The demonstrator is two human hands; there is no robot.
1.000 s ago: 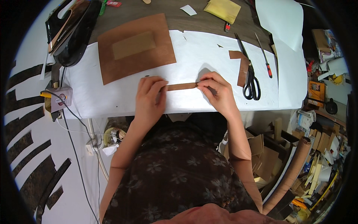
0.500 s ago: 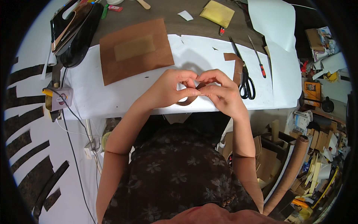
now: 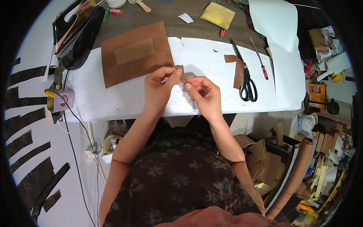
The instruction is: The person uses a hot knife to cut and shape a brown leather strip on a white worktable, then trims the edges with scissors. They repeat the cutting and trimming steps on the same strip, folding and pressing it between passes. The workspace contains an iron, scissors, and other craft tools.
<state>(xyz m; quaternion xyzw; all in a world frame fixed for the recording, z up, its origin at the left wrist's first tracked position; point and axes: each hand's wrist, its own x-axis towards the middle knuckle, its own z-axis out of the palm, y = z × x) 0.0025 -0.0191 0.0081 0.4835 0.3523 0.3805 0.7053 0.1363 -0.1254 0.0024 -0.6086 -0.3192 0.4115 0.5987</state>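
Note:
A narrow brown strip [image 3: 182, 74], leather or fabric by its look, is pinched between my two hands above the white paper [image 3: 130, 102]. My left hand [image 3: 162, 85] grips its upper end between thumb and fingers. Lower down, the thumb and fingers of my right hand [image 3: 205, 94] close on the same strip. Just beyond my left hand lies a brown rectangular sheet [image 3: 109, 60] with a lighter tan rectangle [image 3: 135, 51] at its middle. An L-shaped brown piece [image 3: 238, 73] rests right of my hands, beside black-handled scissors [image 3: 248, 87].
A black iron [image 3: 77, 41] stands at the left, its cord hanging past the table edge. A red-and-black-handled pointed tool [image 3: 264, 72] lies right of the scissors. Farther back are a yellow folded cloth [image 3: 217, 16] and a white scrap [image 3: 185, 17]. Boxes and offcuts [image 3: 321, 162] crowd the right.
Both hands have shifted left and turned, still pinching the strip. Its upper end now shows above my left fingertips, where before it curved below the hands.

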